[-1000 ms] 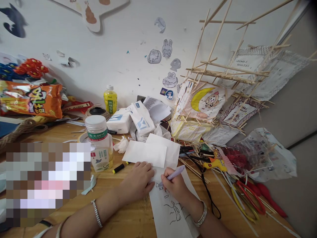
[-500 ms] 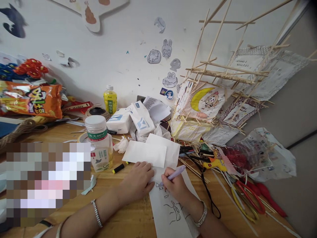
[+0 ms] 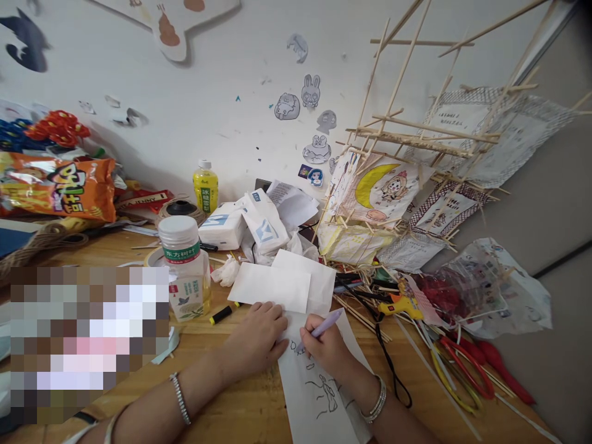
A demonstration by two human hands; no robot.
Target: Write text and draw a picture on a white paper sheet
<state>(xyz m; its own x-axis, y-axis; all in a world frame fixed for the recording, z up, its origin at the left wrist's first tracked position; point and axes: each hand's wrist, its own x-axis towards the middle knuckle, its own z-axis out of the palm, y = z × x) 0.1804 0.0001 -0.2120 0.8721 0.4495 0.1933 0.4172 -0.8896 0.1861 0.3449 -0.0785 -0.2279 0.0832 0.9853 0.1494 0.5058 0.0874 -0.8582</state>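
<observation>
A light purple pen (image 3: 330,320) is gripped in my right hand (image 3: 326,345), its tip touching a white sheet of paper (image 3: 305,401). Black line drawings and small written characters cover part of this sheet; my right hand hides some of them. My left hand (image 3: 263,333) lies flat, fingers stretched out, at the sheet's left edge near its top. Just beyond my fingertips are two blank white papers, one a card (image 3: 272,287) overlapping the other sheet (image 3: 319,277). A black marker with a yellow end (image 3: 221,315) rests left of my left hand.
Left of my hands stands a white-capped bottle (image 3: 180,271). Tissue packs (image 3: 263,225) and a yellow drink bottle (image 3: 205,188) sit by the wall. On the right are a stick-and-paper lantern frame (image 3: 377,185), a yellow glue gun (image 3: 400,306) and red-handled scissors (image 3: 472,370).
My right hand has shifted slightly to the left, and the pen tip sits a little lower over the small characters. My left hand stays in place.
</observation>
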